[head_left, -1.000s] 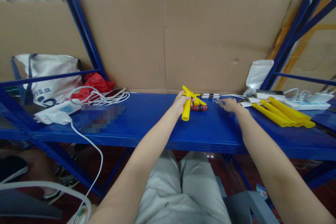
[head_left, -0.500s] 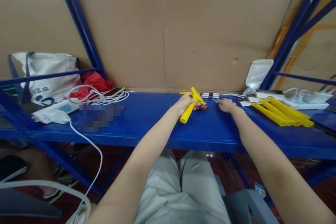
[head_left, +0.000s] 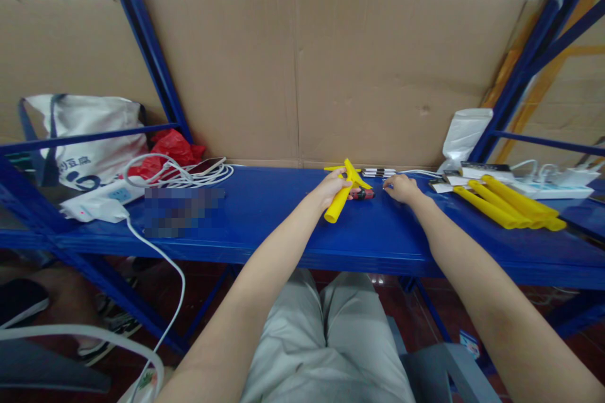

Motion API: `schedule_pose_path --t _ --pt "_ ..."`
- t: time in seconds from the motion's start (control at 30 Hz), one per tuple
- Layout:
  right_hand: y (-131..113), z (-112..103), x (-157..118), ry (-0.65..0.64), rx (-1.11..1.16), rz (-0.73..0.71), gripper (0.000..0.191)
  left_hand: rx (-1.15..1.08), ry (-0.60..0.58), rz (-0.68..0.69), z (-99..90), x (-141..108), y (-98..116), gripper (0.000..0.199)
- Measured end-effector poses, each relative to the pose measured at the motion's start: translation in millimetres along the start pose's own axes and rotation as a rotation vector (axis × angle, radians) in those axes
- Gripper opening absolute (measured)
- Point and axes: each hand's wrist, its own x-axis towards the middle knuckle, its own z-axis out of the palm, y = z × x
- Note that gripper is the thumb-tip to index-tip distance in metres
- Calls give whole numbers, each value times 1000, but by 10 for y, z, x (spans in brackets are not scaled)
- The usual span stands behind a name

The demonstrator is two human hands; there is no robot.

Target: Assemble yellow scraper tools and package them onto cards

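Nearest you, your legs in pale trousers sit under the front edge of the blue desk. Your left hand has its fingers closed around a yellow piece over the middle of the desk, its round tube end tilted toward you and its branching end away. Just beyond lies a red-and-black object, partly hidden. Your right hand is low over the desk to its right, fingers curled; you cannot tell whether they hold anything. Farther right, yellow tubes lie side by side. Slim black-and-white sticks lie near the back, before the upright cardboard.
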Motion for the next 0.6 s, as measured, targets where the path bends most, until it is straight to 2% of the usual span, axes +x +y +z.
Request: schedule_pose_path --t 0.23,0.6 --pt "-157 -50 -51 -2 -113 -45 31 23 7 -9 32 -42 24 60" --pt "-209 -27 -39 6 -194 -41 35 30 -9 -14 21 -43 14 63"
